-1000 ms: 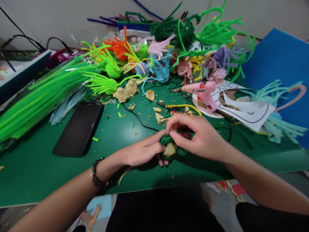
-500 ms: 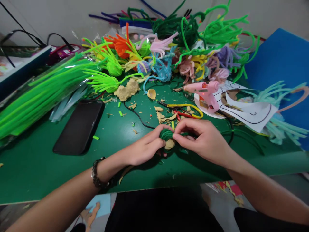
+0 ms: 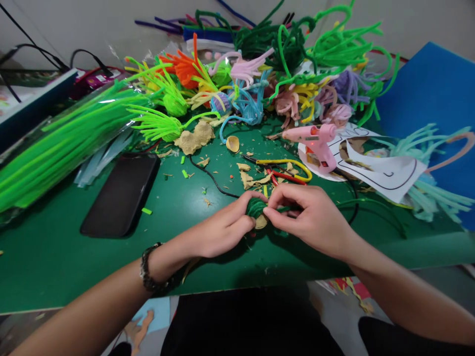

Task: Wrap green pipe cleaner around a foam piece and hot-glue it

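Note:
My left hand (image 3: pixel 222 228) is closed around a small tan ball (image 3: pixel 261 221) that is partly wound in dark green pipe cleaner (image 3: pixel 256 206). My right hand (image 3: pixel 309 217) pinches the dark green pipe cleaner against the ball, thumb and forefinger pressed together. Both hands meet just above the green table (image 3: pixel 55 257), near its front edge. A dark bead bracelet (image 3: pixel 147 269) sits on my left wrist. Most of the ball is hidden by my fingers.
A pink glue gun (image 3: pixel 315 143) rests on white paper behind my right hand, beside yellow-and-red-handled pliers (image 3: pixel 285 170). A black phone (image 3: pixel 120 194) lies to the left. Neon green pipe cleaners in a bag (image 3: pixel 63 143) and a colourful pile (image 3: pixel 267 74) fill the back. Blue foam (image 3: pixel 430 94) lies right.
Both hands shifted slightly away from me with the ball, and my right fingers moved along the wrap. The view tilted a little; the pliers' red handles came into sight.

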